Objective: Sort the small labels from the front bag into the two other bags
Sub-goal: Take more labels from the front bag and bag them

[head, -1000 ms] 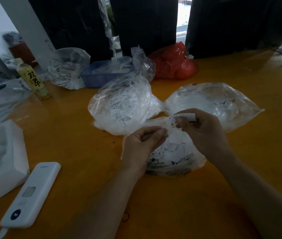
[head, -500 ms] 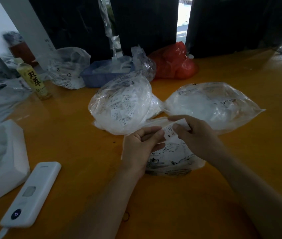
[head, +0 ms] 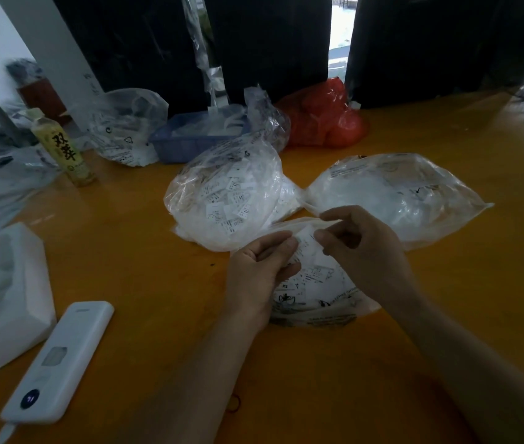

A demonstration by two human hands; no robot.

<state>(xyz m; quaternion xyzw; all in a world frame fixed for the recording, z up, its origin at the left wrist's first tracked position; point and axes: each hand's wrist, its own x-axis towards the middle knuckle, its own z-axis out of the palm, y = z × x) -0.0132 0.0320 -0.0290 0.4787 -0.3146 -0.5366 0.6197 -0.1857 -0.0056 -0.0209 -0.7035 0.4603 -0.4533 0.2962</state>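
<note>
Both hands work over the mouth of the front bag point(head: 315, 293), which lies on the orange table point(head: 145, 261). The left hand point(head: 262, 270) has its fingers curled, fingertips point(head: 288, 241) touching the left edge of a small white label point(head: 306, 239). The right hand point(head: 363, 241) has its fingers curled as well; its fingertips point(head: 321, 235) pinch the right edge of the same label. The label is therefore held between the two sets of fingertips, directly above the front bag's opening. More printed labels show through the front bag's clear film, below and between the fingers.

Beyond the left fingertips, touching the front bag's upper left edge, sits the left bag point(head: 225, 193), rounded and packed with labels. Beyond the right fingertips lies the right bag point(head: 398, 193), flatter, its white contents blurred. The two bags touch each other at a point just beyond the held label.

Well to the left of the left hand: a white device point(head: 59, 360) with a small display, and a white foam block point(head: 4, 302). Far beyond the fingers, at the table's rear: a drink bottle point(head: 62, 149), a blue tray point(head: 190, 139), a red bag point(head: 324, 120).
</note>
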